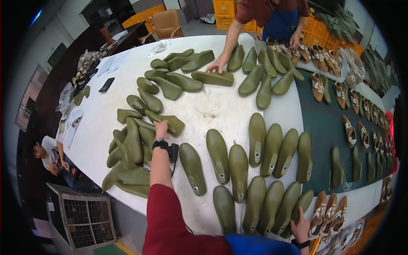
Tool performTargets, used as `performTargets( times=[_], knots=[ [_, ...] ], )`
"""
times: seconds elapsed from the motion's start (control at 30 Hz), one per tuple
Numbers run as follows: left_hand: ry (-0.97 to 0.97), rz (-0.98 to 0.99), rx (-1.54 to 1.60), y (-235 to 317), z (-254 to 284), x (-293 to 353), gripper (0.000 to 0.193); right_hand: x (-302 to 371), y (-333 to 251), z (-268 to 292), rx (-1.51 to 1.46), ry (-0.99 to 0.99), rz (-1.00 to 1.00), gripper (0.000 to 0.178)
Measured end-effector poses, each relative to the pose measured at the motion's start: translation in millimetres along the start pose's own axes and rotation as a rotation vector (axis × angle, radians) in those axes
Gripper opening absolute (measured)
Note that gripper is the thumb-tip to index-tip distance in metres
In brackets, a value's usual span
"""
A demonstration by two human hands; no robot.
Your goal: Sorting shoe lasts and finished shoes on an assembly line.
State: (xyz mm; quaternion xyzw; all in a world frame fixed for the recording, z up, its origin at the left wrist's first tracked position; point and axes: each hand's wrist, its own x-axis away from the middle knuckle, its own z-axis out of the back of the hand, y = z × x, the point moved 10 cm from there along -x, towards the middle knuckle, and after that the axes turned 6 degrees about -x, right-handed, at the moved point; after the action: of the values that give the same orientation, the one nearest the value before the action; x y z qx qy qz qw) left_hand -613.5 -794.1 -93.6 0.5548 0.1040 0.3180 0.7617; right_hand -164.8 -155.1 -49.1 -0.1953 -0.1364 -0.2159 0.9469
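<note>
My left hand point(160, 129) reaches forward over the white table and grips the near end of an olive-green shoe last point(173, 123), at the edge of a loose heap of lasts point(131, 146). Low on the right, my right hand point(301, 226) is closed around the side of another shoe last point(304, 202), which ends a near row of lasts lying side by side. Part of that last and some of the right fingers are hidden. Between my hands lie more lasts in rows, including a single shoe last point(192, 169) right of my left forearm.
Across the white table point(204, 112), a co-worker's hand point(219, 63) touches a last. On the right, a dark green belt surface point(316, 127) carries brown-and-white shoes point(349, 131) and lasts. A phone-like black device point(106, 85) lies far left. Another person point(53, 155) sits beyond the left edge.
</note>
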Motion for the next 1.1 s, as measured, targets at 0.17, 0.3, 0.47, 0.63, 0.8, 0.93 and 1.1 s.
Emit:
performTargets(
  times=[0.17,0.3,0.47,0.63,0.8,0.93,1.1],
  knots=[
    [0.448,0.107,-0.420,8.4,-35.1,30.5,0.074,5.7,11.2,-0.7,0.030,-0.026,-0.066,0.082],
    [0.403,0.057,-0.293,0.1,-36.2,36.2,0.079,1.6,9.0,1.3,0.071,-0.030,-0.103,0.083],
    [0.349,-0.025,-0.158,-0.4,-33.1,28.9,0.080,-0.9,5.5,4.3,0.065,0.030,-0.027,0.082],
    [0.194,0.444,-0.041,-15.2,-53.1,52.2,0.088,4.8,15.1,-0.1,0.001,0.039,-0.052,0.082],
    [-0.117,0.339,0.631,-10.4,-116.1,47.9,0.058,-0.8,6.5,-2.5,0.079,-0.025,-0.074,0.084],
    [-0.554,0.315,0.790,62.6,-190.6,134.1,0.024,0.4,14.1,-4.3,0.111,-0.050,-0.076,0.088],
    [-0.863,0.271,0.423,80.9,-249.4,173.9,0.052,-2.8,-3.6,2.6,0.100,-0.106,-0.046,0.073]
  ],
)
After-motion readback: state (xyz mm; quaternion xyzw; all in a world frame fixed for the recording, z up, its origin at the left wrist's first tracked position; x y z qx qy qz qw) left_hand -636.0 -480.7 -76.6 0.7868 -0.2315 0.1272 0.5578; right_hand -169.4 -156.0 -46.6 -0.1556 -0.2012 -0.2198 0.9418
